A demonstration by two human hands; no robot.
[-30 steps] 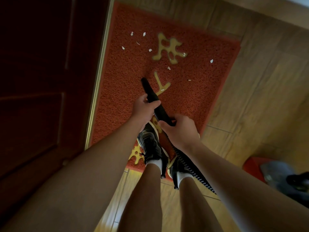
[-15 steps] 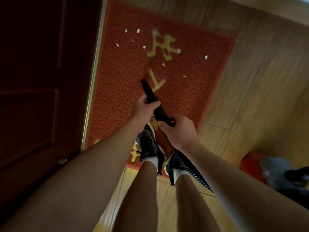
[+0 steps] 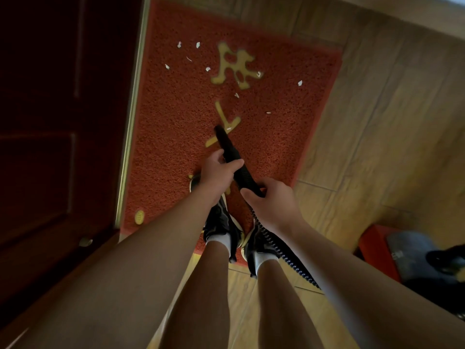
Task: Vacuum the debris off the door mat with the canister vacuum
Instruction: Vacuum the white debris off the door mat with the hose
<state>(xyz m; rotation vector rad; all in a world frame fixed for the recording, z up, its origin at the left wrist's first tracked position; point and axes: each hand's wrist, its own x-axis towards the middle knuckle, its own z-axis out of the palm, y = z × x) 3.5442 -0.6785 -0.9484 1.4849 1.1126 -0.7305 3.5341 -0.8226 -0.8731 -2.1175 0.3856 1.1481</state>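
Our left grip curls round the black nozzle, and our right grip clamps the ribbed hose just behind it. The nozzle tip points at the yellow lettering on the door mat; we cannot tell whether it touches. We judge most of the work is left: white debris dots the far half, ahead of the tip, with one fleck just beside it. The canister vacuum sits on the floor to our right.
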